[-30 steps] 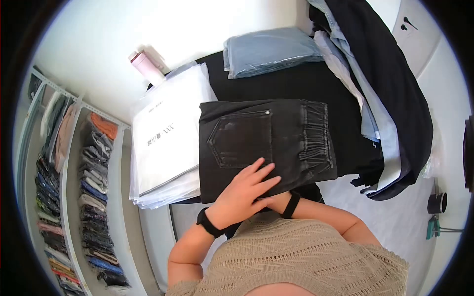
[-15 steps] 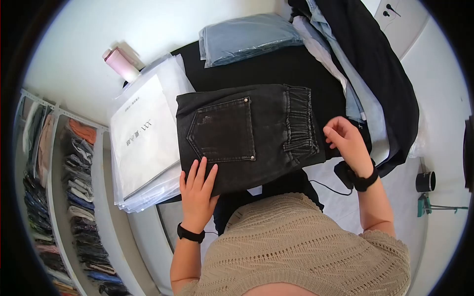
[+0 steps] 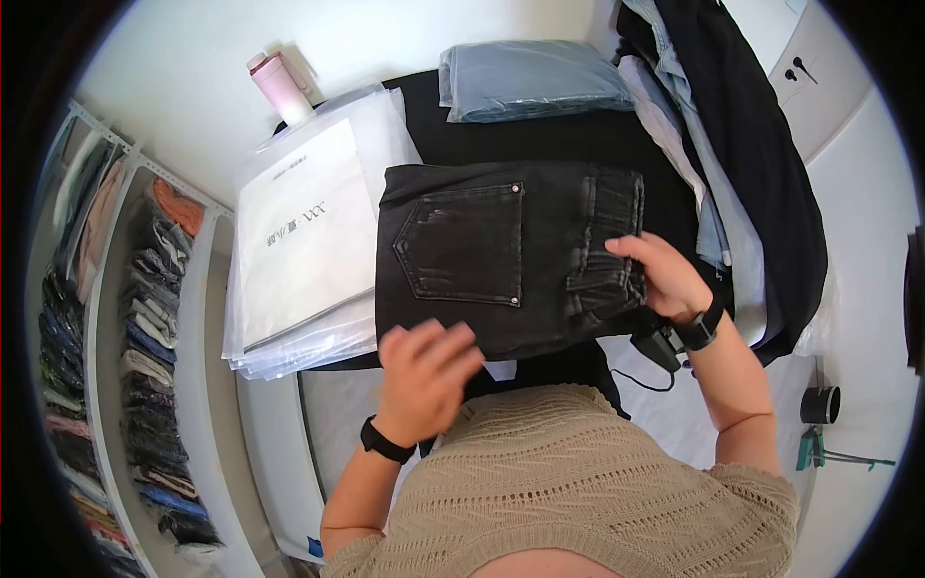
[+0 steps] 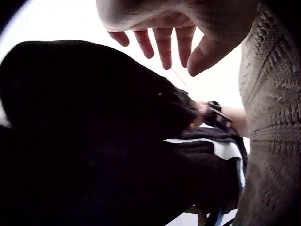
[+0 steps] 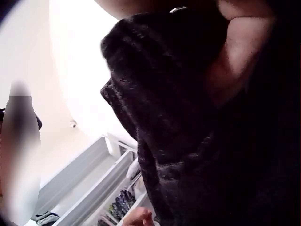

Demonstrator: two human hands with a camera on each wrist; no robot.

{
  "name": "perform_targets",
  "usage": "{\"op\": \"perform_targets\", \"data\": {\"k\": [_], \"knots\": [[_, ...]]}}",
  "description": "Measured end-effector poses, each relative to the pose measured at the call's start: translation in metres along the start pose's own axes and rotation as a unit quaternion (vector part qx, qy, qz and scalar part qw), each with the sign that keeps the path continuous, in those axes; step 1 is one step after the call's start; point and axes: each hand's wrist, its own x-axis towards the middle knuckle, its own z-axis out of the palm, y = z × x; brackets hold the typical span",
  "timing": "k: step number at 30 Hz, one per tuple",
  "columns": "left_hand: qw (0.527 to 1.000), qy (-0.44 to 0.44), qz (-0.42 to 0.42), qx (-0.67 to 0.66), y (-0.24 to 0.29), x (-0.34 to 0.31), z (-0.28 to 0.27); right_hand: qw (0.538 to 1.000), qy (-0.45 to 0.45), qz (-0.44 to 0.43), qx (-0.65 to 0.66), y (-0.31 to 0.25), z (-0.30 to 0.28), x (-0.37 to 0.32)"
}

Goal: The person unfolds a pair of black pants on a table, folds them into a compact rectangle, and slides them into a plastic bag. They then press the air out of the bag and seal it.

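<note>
Folded black jeans lie over the black table, back pocket up and gathered elastic waistband to the right. My right hand grips that waistband, thumb on top and the other fingers hidden underneath. In the right wrist view its thumb lies against the dark denim. Blurred in the head view, my left hand is at the near left edge of the jeans. From the left wrist, the left hand shows loosely extended, spread fingers with nothing in them, above the dark cloth.
Left of the jeans is a stack of clear bags with white printed fronts. A pink bottle stands behind it. A bagged blue garment lies at the back. Loose clothes drape on the right; shelves of folded garments stand left.
My right hand came out from beneath the near edge, moved right and took hold of the waistband. The left hand shifted left, then came off the top of the jeans toward me.
</note>
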Motion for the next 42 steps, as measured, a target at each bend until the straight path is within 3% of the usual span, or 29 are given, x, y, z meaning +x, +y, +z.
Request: {"op": "perform_targets", "data": {"k": [2,4,6,7,8,10,11,13,14,16,17,19,22,29,31,34,36,38,42], "knots": [[0.964,0.004,0.206,-0.165,0.002,-0.01,0.006,0.999,-0.042,0.004,0.033,-0.017,0.016,0.0],[0.954,-0.027,0.217,-0.205,0.002,-0.006,0.014,0.993,-0.08,-0.027,0.081,-0.031,0.031,0.007],[0.964,-0.16,0.12,-0.173,0.005,0.002,0.016,0.985,-0.13,-0.052,0.105,-0.045,0.048,0.014],[0.967,-0.193,0.071,-0.154,0.007,0.007,0.016,0.982,-0.13,-0.073,0.113,-0.052,0.062,0.014],[0.966,-0.198,0.075,-0.15,0.013,0.012,0.017,0.981,-0.129,-0.077,0.12,-0.057,0.069,0.018],[0.929,-0.25,-0.246,-0.118,0.024,0.021,0.018,0.969,-0.208,-0.085,0.103,-0.066,0.08,0.025],[0.93,-0.252,-0.241,-0.114,0.019,0.019,0.026,0.968,-0.206,-0.09,0.107,-0.067,0.088,0.024],[0.99,-0.01,-0.134,-0.038,0.0,0.008,0.057,0.97,-0.191,-0.121,0.091,-0.069,0.101,0.02],[0.99,-0.009,-0.132,-0.037,-0.005,0.006,0.066,0.969,-0.191,-0.124,0.091,-0.069,0.103,0.018],[0.965,0.015,-0.241,-0.101,-0.01,0.009,0.075,0.969,-0.195,-0.115,0.101,-0.068,0.106,0.015],[0.964,0.016,-0.244,-0.1,-0.011,0.012,0.075,0.97,-0.188,-0.126,0.093,-0.066,0.105,0.015],[0.981,0.149,-0.125,0.008,-0.015,0.021,0.075,0.97,-0.192,-0.119,0.088,-0.064,0.097,0.015],[0.974,0.157,-0.158,-0.034,-0.014,0.026,0.074,0.971,-0.191,-0.109,0.091,-0.064,0.088,0.015],[0.979,0.133,-0.144,-0.047,-0.022,0.023,0.074,0.973,-0.178,-0.111,0.098,-0.067,0.08,0.017],[0.971,0.167,-0.164,-0.047,-0.025,0.021,0.076,0.972,-0.178,-0.118,0.096,-0.067,0.076,0.019],[0.985,0.129,-0.116,-0.006,-0.036,0.014,0.074,0.971,-0.192,-0.108,0.091,-0.064,0.067,0.016],[0.987,0.104,-0.126,0.002,-0.034,0.008,0.077,0.984,-0.117,-0.114,0.07,-0.06,0.06,0.008],[0.987,0.081,-0.137,0.011,-0.033,0.004,0.079,0.984,-0.127,-0.102,0.077,-0.056,0.044,0.005],[0.994,0.049,-0.085,0.055,-0.035,-0.004,0.087,0.991,-0.064,-0.104,0.056,-0.044,0.013,-0.012]]}}
